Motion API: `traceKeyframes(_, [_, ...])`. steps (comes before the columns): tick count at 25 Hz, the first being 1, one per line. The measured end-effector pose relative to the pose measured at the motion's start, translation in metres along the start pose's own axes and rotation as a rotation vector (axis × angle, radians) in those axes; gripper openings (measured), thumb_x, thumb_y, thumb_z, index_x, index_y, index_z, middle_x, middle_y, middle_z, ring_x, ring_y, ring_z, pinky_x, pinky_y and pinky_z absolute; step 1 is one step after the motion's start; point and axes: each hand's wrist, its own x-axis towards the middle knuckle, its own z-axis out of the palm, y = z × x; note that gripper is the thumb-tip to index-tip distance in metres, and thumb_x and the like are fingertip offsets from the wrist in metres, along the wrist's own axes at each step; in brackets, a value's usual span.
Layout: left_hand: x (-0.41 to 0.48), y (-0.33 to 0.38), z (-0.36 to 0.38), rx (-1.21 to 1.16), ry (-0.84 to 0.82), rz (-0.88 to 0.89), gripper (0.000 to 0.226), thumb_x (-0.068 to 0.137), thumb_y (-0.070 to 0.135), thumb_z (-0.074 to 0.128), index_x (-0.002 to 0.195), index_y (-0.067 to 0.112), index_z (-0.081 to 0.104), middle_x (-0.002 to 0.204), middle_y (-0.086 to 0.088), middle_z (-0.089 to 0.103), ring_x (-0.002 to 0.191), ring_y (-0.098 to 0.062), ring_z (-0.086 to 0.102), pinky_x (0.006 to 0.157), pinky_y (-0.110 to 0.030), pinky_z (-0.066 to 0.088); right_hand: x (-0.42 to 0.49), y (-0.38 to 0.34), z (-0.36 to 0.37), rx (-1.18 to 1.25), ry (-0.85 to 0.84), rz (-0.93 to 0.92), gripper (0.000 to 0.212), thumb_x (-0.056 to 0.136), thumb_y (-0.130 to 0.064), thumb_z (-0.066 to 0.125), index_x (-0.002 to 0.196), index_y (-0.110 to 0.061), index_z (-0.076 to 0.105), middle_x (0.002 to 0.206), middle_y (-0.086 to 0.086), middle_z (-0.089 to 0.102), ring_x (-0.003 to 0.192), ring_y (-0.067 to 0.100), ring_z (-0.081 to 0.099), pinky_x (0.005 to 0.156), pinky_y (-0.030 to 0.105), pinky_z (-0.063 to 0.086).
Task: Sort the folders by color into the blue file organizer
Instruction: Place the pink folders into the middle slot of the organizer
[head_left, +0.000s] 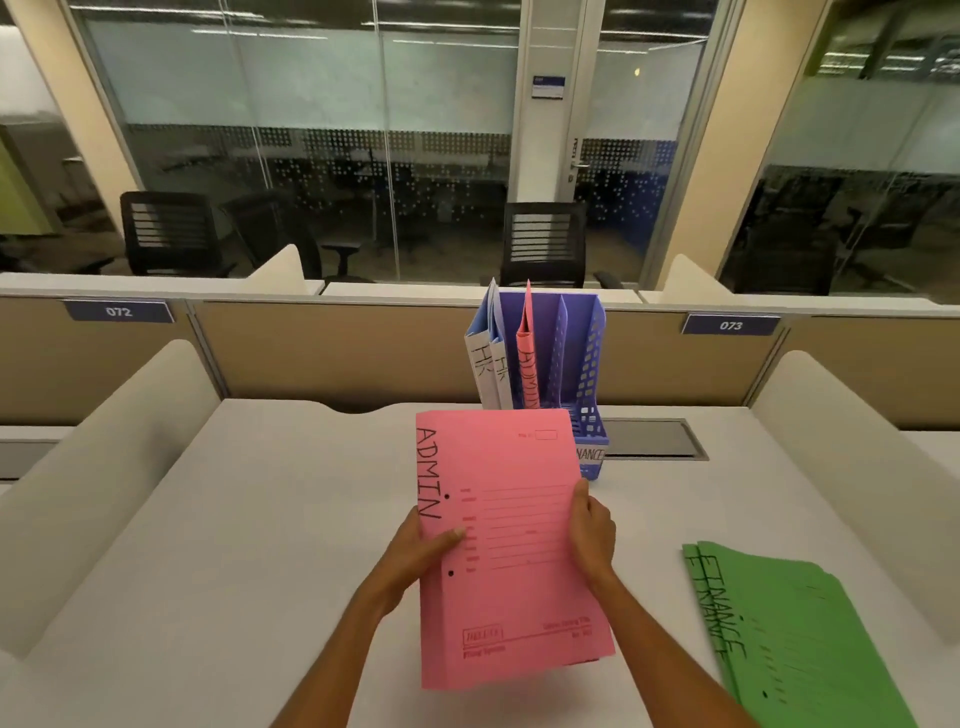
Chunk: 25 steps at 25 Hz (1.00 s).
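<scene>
A pink folder (524, 587) marked ADMIN is held up over the desk by both hands. My left hand (415, 558) grips its left edge, thumb on the cover. My right hand (592, 535) clasps its right edge. Behind it stands the blue file organizer (584, 358). Its left slot holds two pale blue folders (485, 353) marked HR. A pink ADMIN folder (527, 358) stands upright in the middle slot. The right slot looks empty and carries a FINANCE label (589, 454), partly hidden by the held folder. Green folders (800, 639) marked FINANCE lie stacked flat at the desk's right.
The white desk (249, 545) has cream side dividers (104, 467) left and right and a tan back partition (337, 353). A grey cable hatch (654, 439) sits right of the organizer. Black office chairs stand beyond the partition before glass walls.
</scene>
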Motion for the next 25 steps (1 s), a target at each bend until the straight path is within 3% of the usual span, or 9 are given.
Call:
traceKeyframes(3, [0.012,0.016,0.025,0.144,-0.133,-0.093,0.085,0.067,0.060,0.082,0.132,0.033,0.035,0.125,0.005,0.065,0.102,-0.016,0.071,0.077,-0.042,0.061,0.008,0.001,-0.033,-0.004,0.048,-0.003,0.085,0.085,-0.077,0.008,0.095,-0.017,0.067,0.092,0.004,0.069,0.084,0.023,0.064,0.082,0.047,0.053])
traceKeyframes(5, [0.016,0.029,0.039,0.166,-0.182,-0.120,0.080,0.068,0.059,0.081,0.129,0.035,0.036,0.125,0.008,0.064,0.103,-0.013,0.070,0.074,-0.041,0.061,0.013,-0.002,-0.051,0.000,0.087,-0.005,0.083,0.088,-0.074,0.009,0.095,-0.015,0.067,0.092,0.005,0.069,0.083,0.023,0.063,0.081,0.044,0.052])
traceKeyframes(8, [0.018,0.050,0.061,0.089,-0.196,-0.058,0.057,0.080,0.039,0.078,0.126,0.033,0.046,0.120,0.006,0.069,0.104,-0.018,0.070,0.079,-0.047,0.060,0.025,-0.004,-0.071,0.035,0.108,-0.003,0.080,0.092,-0.069,0.012,0.104,-0.013,0.067,0.101,0.008,0.068,0.090,0.026,0.061,0.084,0.042,0.049])
traceKeyframes(12, [0.022,0.070,0.086,-0.015,-0.117,0.068,0.052,0.084,0.022,0.075,0.129,0.023,0.050,0.119,0.000,0.070,0.104,-0.023,0.070,0.085,-0.050,0.059,0.044,-0.009,-0.086,0.052,0.059,-0.046,0.078,0.093,-0.067,0.012,0.113,-0.012,0.064,0.112,0.010,0.066,0.100,0.028,0.060,0.095,0.049,0.047])
traceKeyframes(16, [0.028,0.086,0.107,-0.015,0.030,0.131,0.048,0.086,0.018,0.073,0.126,0.023,0.046,0.121,0.000,0.066,0.106,-0.019,0.068,0.088,-0.047,0.058,0.063,-0.027,-0.096,0.094,-0.044,-0.079,0.067,0.097,-0.060,0.018,0.131,-0.013,0.051,0.131,0.012,0.055,0.116,0.032,0.052,0.101,0.046,0.038])
traceKeyframes(19, [0.034,0.102,0.125,-0.006,0.268,0.207,0.042,0.087,0.019,0.070,0.120,0.022,0.044,0.115,0.001,0.065,0.101,-0.014,0.066,0.079,-0.036,0.060,0.078,-0.032,-0.096,0.035,-0.065,-0.133,0.057,0.100,-0.054,0.022,0.124,-0.010,0.049,0.124,0.016,0.056,0.101,0.028,0.051,0.087,0.038,0.038])
traceKeyframes(22, [0.041,0.125,0.143,0.015,0.522,0.309,0.033,0.092,0.016,0.064,0.113,0.019,0.039,0.109,0.000,0.065,0.090,-0.011,0.065,0.067,-0.022,0.054,0.091,-0.026,-0.087,-0.056,-0.059,-0.209,0.057,0.096,-0.060,0.025,0.113,-0.012,0.051,0.113,0.011,0.061,0.095,0.024,0.056,0.084,0.040,0.046])
traceKeyframes(25, [0.056,0.149,0.156,-0.015,0.659,0.407,0.034,0.095,0.009,0.057,0.118,0.017,0.034,0.124,-0.003,0.060,0.100,-0.019,0.063,0.083,-0.032,0.056,0.107,-0.020,-0.078,-0.156,-0.069,-0.304,0.061,0.088,-0.068,0.028,0.109,-0.015,0.052,0.105,0.004,0.065,0.089,0.018,0.063,0.078,0.039,0.055])
